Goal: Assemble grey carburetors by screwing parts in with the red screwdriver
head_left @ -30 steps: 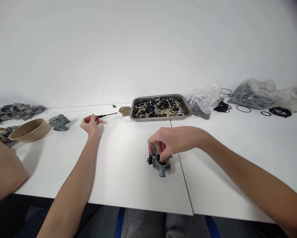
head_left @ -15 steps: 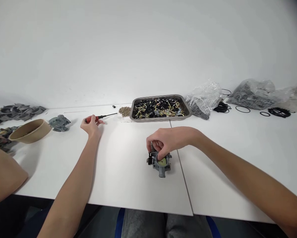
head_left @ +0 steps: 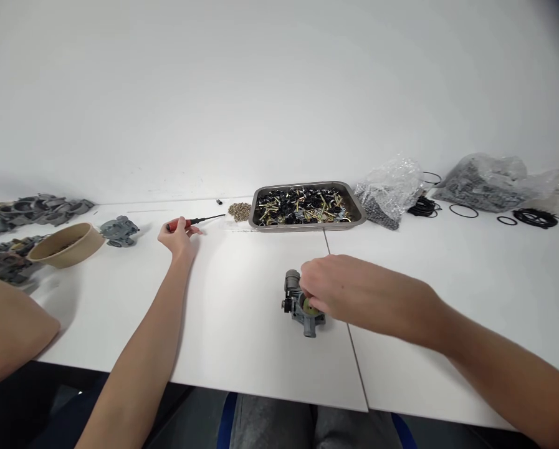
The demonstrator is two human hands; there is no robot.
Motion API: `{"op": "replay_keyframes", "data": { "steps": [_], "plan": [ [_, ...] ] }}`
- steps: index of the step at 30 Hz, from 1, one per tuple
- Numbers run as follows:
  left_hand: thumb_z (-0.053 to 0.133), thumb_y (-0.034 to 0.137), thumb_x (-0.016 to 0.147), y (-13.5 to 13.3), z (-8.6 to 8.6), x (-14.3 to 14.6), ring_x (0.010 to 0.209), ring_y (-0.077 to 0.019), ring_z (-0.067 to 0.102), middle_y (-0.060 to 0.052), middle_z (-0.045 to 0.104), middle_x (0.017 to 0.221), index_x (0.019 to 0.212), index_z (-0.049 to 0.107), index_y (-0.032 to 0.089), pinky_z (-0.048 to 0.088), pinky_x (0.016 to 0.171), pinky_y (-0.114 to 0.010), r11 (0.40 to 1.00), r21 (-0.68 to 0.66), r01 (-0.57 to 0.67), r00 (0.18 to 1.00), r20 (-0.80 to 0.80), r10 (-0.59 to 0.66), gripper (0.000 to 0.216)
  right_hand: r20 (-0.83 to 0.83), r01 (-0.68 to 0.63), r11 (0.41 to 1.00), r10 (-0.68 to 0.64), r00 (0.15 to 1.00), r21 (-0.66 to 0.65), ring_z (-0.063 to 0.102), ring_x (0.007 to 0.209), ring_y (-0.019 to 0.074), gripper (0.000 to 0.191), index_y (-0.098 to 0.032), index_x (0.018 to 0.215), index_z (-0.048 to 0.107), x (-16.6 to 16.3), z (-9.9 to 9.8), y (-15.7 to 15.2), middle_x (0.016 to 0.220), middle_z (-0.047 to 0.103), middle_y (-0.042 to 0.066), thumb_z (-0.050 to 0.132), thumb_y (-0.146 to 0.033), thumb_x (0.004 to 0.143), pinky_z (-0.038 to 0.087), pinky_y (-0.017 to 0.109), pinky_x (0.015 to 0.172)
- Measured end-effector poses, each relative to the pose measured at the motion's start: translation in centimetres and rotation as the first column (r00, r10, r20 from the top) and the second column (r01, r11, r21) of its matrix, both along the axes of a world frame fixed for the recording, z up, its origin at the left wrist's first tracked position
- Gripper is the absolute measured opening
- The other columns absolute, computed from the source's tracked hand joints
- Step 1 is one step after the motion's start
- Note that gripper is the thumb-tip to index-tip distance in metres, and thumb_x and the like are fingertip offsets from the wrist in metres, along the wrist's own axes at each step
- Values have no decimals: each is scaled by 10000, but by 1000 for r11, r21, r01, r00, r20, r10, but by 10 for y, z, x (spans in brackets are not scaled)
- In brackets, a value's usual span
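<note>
A small grey metal carburettor body (head_left: 300, 305) with a brass-coloured round part stands on the white table (head_left: 242, 324) near its front edge. My right hand (head_left: 349, 290) rests against its right side, fingers curled onto it. My left hand (head_left: 179, 236) lies further back on the left, fingers closed on the red handle of a thin screwdriver (head_left: 195, 221) that lies on the table pointing right.
A metal tray (head_left: 307, 208) of black and brass parts stands at the back, a small pile of brass bits (head_left: 240, 211) beside it. Bags (head_left: 389, 188) and black rings (head_left: 531, 217) lie right. A brown bowl (head_left: 64, 244) and grey castings (head_left: 119, 229) sit left. Another person's arm (head_left: 8, 330) shows at far left.
My right hand has slid from over the top of the grey body to its right side, uncovering the body's top and brass part. The left hand has stayed on the screwdriver.
</note>
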State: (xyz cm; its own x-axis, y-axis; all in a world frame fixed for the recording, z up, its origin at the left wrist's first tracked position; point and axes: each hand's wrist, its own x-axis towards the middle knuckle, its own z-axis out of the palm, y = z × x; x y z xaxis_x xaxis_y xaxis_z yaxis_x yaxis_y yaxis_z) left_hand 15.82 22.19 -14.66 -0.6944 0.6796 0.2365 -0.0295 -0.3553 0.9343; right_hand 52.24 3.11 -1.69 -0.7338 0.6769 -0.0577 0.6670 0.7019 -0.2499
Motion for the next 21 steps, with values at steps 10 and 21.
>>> {"op": "replay_keyframes", "data": {
  "steps": [10, 21],
  "plan": [
    [599, 221, 744, -2, 2, 2, 405, -101, 538, 32, 545, 646, 771, 462, 160, 526, 444, -302, 1000, 1, 8, 1000, 9, -8, 153, -57, 1, 993, 6, 998, 116, 365, 625, 149, 234, -186, 751, 377, -1, -11, -11, 741, 478, 15, 462, 28, 792, 210, 298, 603],
    [590, 212, 749, 0, 1, 0, 400, -105, 537, 38, 536, 643, 766, 457, 163, 522, 441, -308, 1000, 1, 1, 1000, 17, -1, 143, 95, 129, 984, -118, 989, -123, 442, 642, 150, 87, -180, 727, 454, -12, -2, 20, 745, 532, 17, 510, -131, 771, 243, 276, 538]
  ]
}}
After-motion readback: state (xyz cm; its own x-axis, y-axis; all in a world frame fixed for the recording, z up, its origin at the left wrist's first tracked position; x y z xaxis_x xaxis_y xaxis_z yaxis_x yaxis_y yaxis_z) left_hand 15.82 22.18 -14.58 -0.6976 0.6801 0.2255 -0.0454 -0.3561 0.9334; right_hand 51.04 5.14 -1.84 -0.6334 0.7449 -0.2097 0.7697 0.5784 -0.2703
